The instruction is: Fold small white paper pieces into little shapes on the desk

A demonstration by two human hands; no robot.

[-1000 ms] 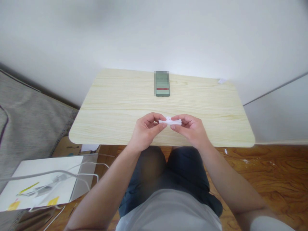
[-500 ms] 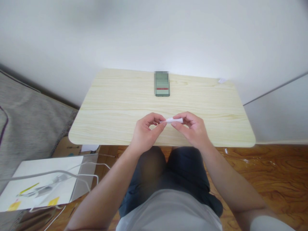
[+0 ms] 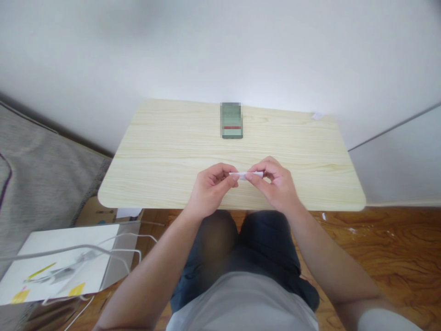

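A small narrow strip of folded white paper (image 3: 243, 176) is held level above the front part of the wooden table. My left hand (image 3: 214, 187) pinches its left end between thumb and fingers. At the other end, the thumb and fingers of my right hand (image 3: 274, 181) are closed on the strip. The fingertips cover much of the paper, so its folds are partly hidden. Between the two thumbs a short stretch of it shows.
A phone (image 3: 232, 120) lies at the back of the light wooden table (image 3: 155, 156), against the wall. A white scrap (image 3: 317, 116) sits near the back right corner. Left of the table stands a white box (image 3: 69, 257) with cables across it.
The paper has turned a little between my fingers, so its raised upper edge no longer shows. Both hands have stayed in nearly the same place.
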